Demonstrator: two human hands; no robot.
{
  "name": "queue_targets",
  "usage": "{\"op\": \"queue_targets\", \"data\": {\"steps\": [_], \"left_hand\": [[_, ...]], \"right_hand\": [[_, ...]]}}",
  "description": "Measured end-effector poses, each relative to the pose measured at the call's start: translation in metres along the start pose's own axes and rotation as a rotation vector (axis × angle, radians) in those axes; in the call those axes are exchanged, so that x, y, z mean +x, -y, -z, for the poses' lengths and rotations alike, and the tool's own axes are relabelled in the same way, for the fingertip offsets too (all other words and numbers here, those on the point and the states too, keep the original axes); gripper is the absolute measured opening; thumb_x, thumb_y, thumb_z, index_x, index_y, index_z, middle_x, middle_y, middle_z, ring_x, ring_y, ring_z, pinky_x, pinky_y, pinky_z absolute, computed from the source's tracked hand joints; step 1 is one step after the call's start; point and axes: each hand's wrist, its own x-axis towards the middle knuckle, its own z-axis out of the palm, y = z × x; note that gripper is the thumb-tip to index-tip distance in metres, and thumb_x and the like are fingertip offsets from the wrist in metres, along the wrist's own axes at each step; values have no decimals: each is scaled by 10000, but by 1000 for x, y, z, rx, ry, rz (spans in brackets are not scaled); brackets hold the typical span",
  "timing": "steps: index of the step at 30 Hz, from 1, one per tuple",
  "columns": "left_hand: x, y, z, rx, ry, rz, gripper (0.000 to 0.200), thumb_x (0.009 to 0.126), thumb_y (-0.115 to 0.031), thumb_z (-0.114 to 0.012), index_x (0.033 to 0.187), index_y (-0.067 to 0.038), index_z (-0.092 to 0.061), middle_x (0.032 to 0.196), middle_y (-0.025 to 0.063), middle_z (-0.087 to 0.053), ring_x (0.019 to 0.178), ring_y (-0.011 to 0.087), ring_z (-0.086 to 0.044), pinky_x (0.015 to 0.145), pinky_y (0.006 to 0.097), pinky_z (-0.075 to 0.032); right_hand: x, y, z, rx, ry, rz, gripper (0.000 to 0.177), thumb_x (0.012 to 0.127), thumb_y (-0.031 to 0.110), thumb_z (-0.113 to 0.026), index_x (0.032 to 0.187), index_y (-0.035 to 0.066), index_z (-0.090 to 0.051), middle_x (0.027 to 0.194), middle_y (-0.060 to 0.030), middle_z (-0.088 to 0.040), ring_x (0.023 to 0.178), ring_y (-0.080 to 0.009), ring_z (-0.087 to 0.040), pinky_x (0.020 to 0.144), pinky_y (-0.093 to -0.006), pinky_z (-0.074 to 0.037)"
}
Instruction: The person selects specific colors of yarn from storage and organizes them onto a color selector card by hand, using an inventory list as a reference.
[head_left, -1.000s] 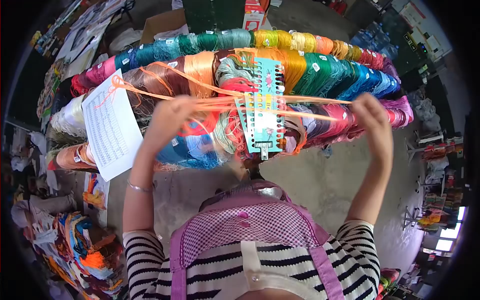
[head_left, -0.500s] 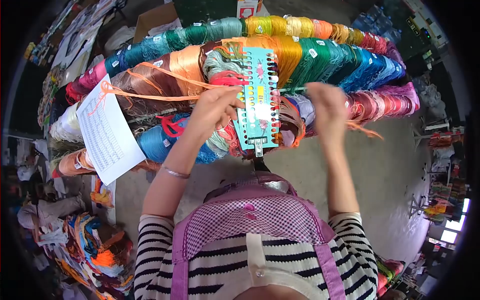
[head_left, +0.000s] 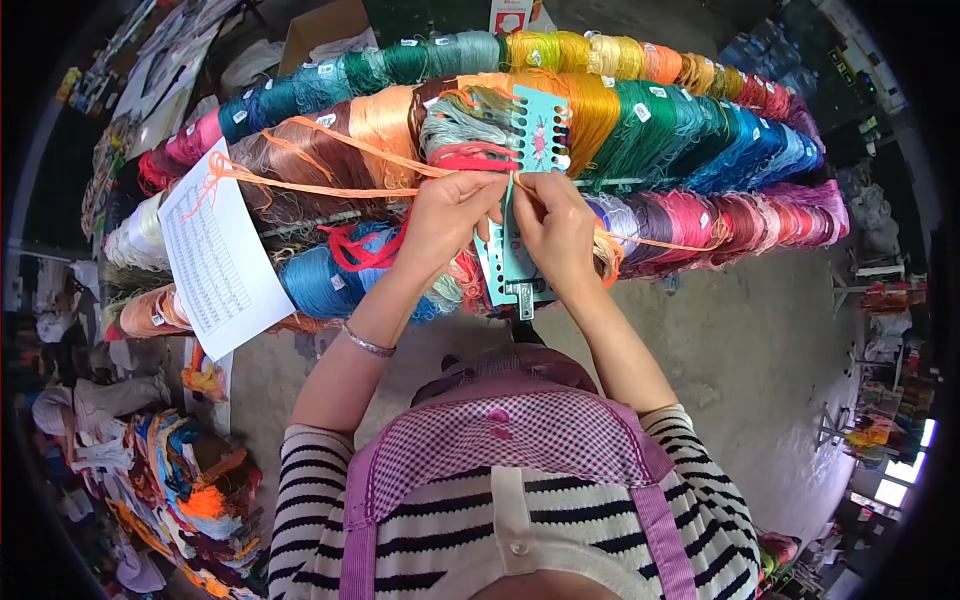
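Note:
A turquoise thread card (head_left: 540,128) with flower prints and holes along both edges is clipped over racks of thread. My left hand (head_left: 452,215) is closed in a pinch at the card's left edge, on the orange thread (head_left: 350,190) that runs in from the left. Touching it at the fingertips, my right hand (head_left: 560,232) is closed over the middle of the card. An orange strand extends rightward from behind that hand; its fingertips appear to grip the thread, partly hidden. Grey-green and red threads (head_left: 475,160) hang from the card's left holes.
Long rows of wound thread in many colours (head_left: 690,125) stretch across in front of me. A printed sheet (head_left: 222,260) lies on the left of the racks. A metal clip (head_left: 524,298) sits at the card's lower end. Loose skeins (head_left: 190,490) are heaped at lower left.
My right hand has come in from the right and now meets my left hand over the card. The left hand stays at the card's edge with the orange thread.

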Motion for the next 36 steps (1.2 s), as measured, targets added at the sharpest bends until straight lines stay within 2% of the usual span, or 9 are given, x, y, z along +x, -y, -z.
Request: {"op": "queue_targets", "data": {"steps": [4, 8, 15, 19, 21, 29, 31, 35, 36], "left_hand": [[14, 4, 5, 109, 30, -146, 180, 900, -129, -588, 1017, -3, -641, 781, 19, -630, 622, 64, -576, 499, 185, -449], [24, 4, 3, 106, 111, -61, 175, 922, -159, -573, 974, -7, -643, 809, 10, -634, 698, 64, -586, 627, 214, -491], [30, 0, 7, 229, 126, 6, 172, 910, -165, -577, 954, -13, -646, 823, 19, -645, 710, 80, -610, 638, 219, -500], [17, -8, 22, 95, 61, 75, 155, 893, -136, -586, 970, -10, -634, 858, 70, -668, 720, 111, -639, 640, 222, -515], [15, -5, 32, -138, 66, 108, 164, 882, -125, -601, 978, 6, -627, 877, 82, -671, 717, 127, -643, 637, 227, -530], [13, -8, 13, -144, 63, 61, 163, 889, -127, -603, 969, 12, -634, 837, 56, -648, 707, 118, -629, 633, 223, -536], [15, -8, 7, 107, -2, 61, 184, 894, -147, -604, 975, 16, -632, 879, 53, -647, 723, 123, -627, 661, 224, -535], [17, 2, 16, 121, 25, -103, 197, 901, -168, -600, 977, 10, -633, 849, 43, -634, 667, 101, -593, 606, 212, -502], [13, -11, 23, -97, 63, -61, 199, 912, -168, -574, 978, 9, -634, 803, 32, -619, 632, 87, -567, 569, 207, -471]], "right_hand": [[1, 14, 10, 95, 73, -157, 233, 736, 90, -718, 925, -12, -627, 701, -40, -556, 551, -101, -499, 507, -244, -408], [-1, 12, 10, 157, 81, -208, 252, 741, 100, -722, 949, -3, -624, 702, -8, -562, 575, -57, -490, 524, -217, -407], [-4, 7, 4, 170, 68, -239, 308, 752, 96, -724, 989, -4, -555, 687, -3, -595, 567, -45, -522, 514, -205, -432], [-3, 7, 8, 142, 89, -255, 324, 747, 77, -722, 1005, -9, -545, 700, -14, -603, 574, -47, -534, 530, -195, -450], [-3, 5, 7, 156, 78, -249, 327, 743, 78, -725, 1004, -10, -549, 701, -19, -603, 574, -50, -536, 532, -198, -454], [-5, 1, 3, 155, 73, -195, 344, 740, 79, -725, 1026, -13, -558, 707, -34, -599, 575, -69, -540, 533, -216, -458], [-5, 2, 2, 175, 75, -206, 336, 698, 102, -712, 973, -19, -560, 693, -93, -605, 595, -199, -589, 568, -325, -480], [-6, 1, 1, 173, 65, -207, 340, 697, 105, -713, 976, -15, -559, 704, -90, -608, 615, -209, -587, 599, -345, -479], [-7, -1, 0, 124, 68, -171, 396, 709, 102, -723, 1040, -11, -537, 715, -71, -592, 601, -160, -567, 564, -300, -468]]}}
